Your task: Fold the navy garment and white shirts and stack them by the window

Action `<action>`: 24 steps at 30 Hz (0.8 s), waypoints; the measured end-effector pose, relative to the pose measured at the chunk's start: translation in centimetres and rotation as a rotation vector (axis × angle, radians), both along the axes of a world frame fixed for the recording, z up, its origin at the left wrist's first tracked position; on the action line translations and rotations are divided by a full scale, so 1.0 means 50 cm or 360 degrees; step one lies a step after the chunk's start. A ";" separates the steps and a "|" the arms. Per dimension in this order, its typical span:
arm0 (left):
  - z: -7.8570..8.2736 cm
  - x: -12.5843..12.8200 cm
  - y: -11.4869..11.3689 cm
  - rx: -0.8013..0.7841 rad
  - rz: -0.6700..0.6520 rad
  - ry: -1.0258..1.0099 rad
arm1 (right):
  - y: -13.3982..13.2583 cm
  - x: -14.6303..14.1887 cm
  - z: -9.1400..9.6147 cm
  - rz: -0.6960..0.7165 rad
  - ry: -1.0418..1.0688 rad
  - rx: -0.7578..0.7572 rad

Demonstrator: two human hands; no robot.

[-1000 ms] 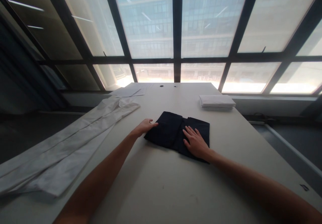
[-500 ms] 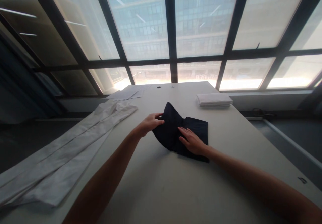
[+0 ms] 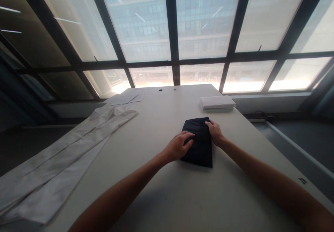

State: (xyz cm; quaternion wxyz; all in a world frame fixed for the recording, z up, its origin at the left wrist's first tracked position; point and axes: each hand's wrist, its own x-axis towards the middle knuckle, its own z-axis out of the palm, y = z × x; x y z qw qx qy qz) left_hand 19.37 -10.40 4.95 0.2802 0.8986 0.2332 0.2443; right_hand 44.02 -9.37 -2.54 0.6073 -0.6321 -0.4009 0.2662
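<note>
A dark navy folded cloth [image 3: 199,150] lies on the white table, turned into a compact, roughly rectangular shape. My left hand [image 3: 179,145] rests on its left side, fingers apart and reaching over the top surface. At the far right corner, my right hand [image 3: 215,132] pinches the cloth's edge, with the thumb on top and the other fingers partly hidden behind the edge.
On the left of the white table [image 3: 156,197] a long white cloth [image 3: 75,152] is spread out, with papers [image 3: 124,98] beyond it. A folded white stack [image 3: 217,102] sits at the back right. A small dark item [image 3: 302,180] lies near the right edge.
The raised left flap of the navy cloth has been folded over onto the rest. My left hand has moved right onto the cloth; my right hand has shifted to its far right corner.
</note>
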 end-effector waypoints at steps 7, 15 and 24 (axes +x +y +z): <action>-0.075 0.008 -0.019 0.0320 -0.0214 0.0255 | 0.013 0.039 -0.018 -0.0176 -0.0602 -0.0162; -0.113 0.023 -0.053 0.0608 -0.0391 0.0470 | 0.003 0.038 -0.025 -0.0136 -0.1106 -0.0356; -0.106 0.013 -0.006 0.0514 -0.0367 0.0562 | -0.001 0.052 -0.001 -0.0187 -0.1268 -0.0608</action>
